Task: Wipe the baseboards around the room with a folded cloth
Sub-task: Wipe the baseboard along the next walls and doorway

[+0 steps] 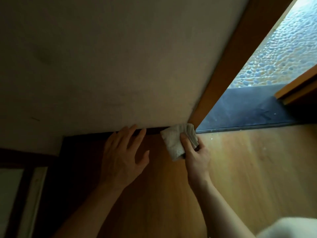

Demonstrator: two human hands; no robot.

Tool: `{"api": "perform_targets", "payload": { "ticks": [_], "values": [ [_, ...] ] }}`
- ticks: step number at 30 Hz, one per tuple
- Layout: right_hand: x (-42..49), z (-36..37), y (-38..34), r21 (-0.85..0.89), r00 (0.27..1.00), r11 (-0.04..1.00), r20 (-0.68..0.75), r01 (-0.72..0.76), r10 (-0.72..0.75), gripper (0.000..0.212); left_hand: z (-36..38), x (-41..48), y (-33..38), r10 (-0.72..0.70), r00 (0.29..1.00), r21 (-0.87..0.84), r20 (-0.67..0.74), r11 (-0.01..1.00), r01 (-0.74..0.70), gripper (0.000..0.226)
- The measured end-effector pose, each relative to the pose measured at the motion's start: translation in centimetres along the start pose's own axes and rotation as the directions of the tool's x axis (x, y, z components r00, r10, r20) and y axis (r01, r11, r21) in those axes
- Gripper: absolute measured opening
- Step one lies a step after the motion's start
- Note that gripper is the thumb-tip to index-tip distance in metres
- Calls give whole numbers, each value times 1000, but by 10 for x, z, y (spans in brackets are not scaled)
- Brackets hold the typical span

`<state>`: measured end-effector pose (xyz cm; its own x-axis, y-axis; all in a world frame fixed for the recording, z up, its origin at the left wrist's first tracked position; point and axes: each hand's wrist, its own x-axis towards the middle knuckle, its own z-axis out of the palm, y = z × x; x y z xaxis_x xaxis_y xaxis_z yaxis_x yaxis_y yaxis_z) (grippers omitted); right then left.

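Note:
A dark, narrow baseboard (152, 131) runs along the foot of a pale wall (120, 66), where it meets the wooden floor (248, 160). My right hand (197, 155) grips a folded whitish cloth (175, 143), with the cloth's top edge pressed against the baseboard's right end, beside a wooden door post (228, 71). To the left of the cloth my left hand (125, 155) hovers with its fingers spread, its fingertips on or just over the baseboard; it holds nothing.
Right of the post, a dark threshold strip (248, 114) leads to a pebbled floor (283, 54). A wooden ledge (295, 90) juts in at the right edge. A dark frame with a pale panel (10, 194) fills the lower left.

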<state>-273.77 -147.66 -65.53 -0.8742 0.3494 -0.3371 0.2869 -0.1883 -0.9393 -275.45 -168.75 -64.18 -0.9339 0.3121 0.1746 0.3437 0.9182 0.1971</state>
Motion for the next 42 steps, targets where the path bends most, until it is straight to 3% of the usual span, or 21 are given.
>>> {"api": "perform_targets", "payload": {
  "ticks": [14, 19, 24, 28, 33, 37, 42],
  "values": [
    [-170, 5, -416, -33, 990, 995, 110, 94, -90, 22, -429, 31, 123, -108, 994, 9, -15, 994, 108, 59],
    [-218, 8, -511, -9, 986, 992, 104, 130, -128, 30, -524, 39, 149, -128, 992, -8, -16, 992, 128, 58],
    [-243, 3, -544, -131, 972, 965, 89, 229, -219, 30, -559, 42, 163, -64, 998, -34, -5, 997, 63, 61],
    [-274, -17, -546, -151, 949, 947, -96, 283, -299, 29, -571, 39, 174, -5, 1000, -79, 17, 997, 6, 59],
    [-314, -51, -535, -163, 931, 960, -251, 229, -265, 31, -571, 35, 201, 179, 984, -143, 25, 974, -173, 58],
    [-340, -92, -531, -147, 853, 971, -465, 191, -238, 32, -563, 38, 241, 323, 946, -190, 17, 930, -315, 56],
    [-374, -150, -529, -149, 706, 979, -677, 142, -206, 27, -555, 48, 308, 546, 837, -239, -33, 809, -537, 53]
  ]
}}
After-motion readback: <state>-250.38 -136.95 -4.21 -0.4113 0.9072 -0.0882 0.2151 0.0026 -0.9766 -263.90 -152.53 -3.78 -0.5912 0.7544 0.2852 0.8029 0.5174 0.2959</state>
